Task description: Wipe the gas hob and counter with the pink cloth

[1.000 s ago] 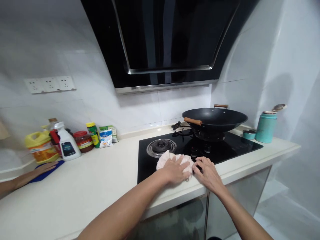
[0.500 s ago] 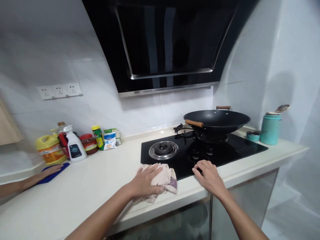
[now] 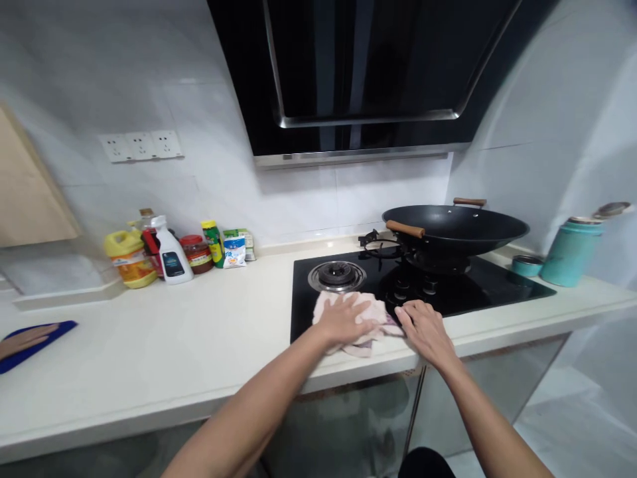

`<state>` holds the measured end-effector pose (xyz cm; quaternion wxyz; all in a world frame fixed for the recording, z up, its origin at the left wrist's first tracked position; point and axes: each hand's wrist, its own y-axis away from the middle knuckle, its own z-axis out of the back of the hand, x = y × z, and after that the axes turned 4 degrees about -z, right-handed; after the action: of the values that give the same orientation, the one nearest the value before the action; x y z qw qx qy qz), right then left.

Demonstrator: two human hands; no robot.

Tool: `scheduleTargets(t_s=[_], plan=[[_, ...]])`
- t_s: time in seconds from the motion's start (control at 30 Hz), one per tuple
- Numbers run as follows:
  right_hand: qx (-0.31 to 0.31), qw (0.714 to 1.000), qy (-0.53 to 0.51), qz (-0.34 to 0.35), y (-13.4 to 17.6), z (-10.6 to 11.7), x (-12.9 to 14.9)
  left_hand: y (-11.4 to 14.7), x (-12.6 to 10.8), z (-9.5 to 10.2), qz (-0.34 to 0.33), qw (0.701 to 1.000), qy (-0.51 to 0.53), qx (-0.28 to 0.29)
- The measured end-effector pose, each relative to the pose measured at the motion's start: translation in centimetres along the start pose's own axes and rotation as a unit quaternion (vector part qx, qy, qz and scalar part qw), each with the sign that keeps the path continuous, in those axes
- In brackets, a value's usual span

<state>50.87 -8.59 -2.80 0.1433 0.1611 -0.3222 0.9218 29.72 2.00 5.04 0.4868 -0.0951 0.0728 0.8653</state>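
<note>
My left hand (image 3: 343, 322) lies flat with fingers spread on a crumpled pale pink cloth (image 3: 365, 307), pressing it onto the front left of the black gas stove (image 3: 303, 292). Part of the cloth, with a purple patch, hangs over the stove's front edge onto the counter. Just right of it, my right hand (image 3: 425, 332) rests at the stove's front edge with bent, loose fingers and holds nothing. The left burner (image 3: 337, 273) sits bare behind the cloth. A black wok (image 3: 452, 229) with wooden handles stands on the right burner.
At far left, another person's hand (image 3: 30, 338) lies on a blue cloth (image 3: 54, 330) on the counter. A spray bottle (image 3: 174, 259), yellow jug (image 3: 127, 259) and several condiments line the wall. A teal canister (image 3: 572, 252) stands right. The range hood (image 3: 368, 66) overhangs the stove.
My left hand has slid the cloth right and farther onto the stove. My right hand stays by the front edge. The other person's hand and blue cloth have come nearer along the counter.
</note>
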Motion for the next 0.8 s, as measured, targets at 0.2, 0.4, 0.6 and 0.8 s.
scheduleTargets(t_s=[0.2,0.4,0.6,0.8], plan=[[-0.008,0.998,-0.038,-0.049,-0.1,0.1,-0.6,1.1,-5.2,-3.6,-0.092,0.995,0.012,-0.04],[-0.013,0.995,-0.074,-0.059,-0.1,0.0,-1.0,3.7,-4.1,-4.0,-0.11,0.984,-0.03,-0.136],[-0.003,0.998,-0.021,-0.053,-0.2,-0.1,-1.2,9.0,-0.3,-3.2,-0.048,0.974,-0.047,-0.215],[0.001,0.999,0.007,-0.043,0.0,-0.1,-0.8,17.1,6.7,-1.6,0.053,0.974,-0.075,-0.207]])
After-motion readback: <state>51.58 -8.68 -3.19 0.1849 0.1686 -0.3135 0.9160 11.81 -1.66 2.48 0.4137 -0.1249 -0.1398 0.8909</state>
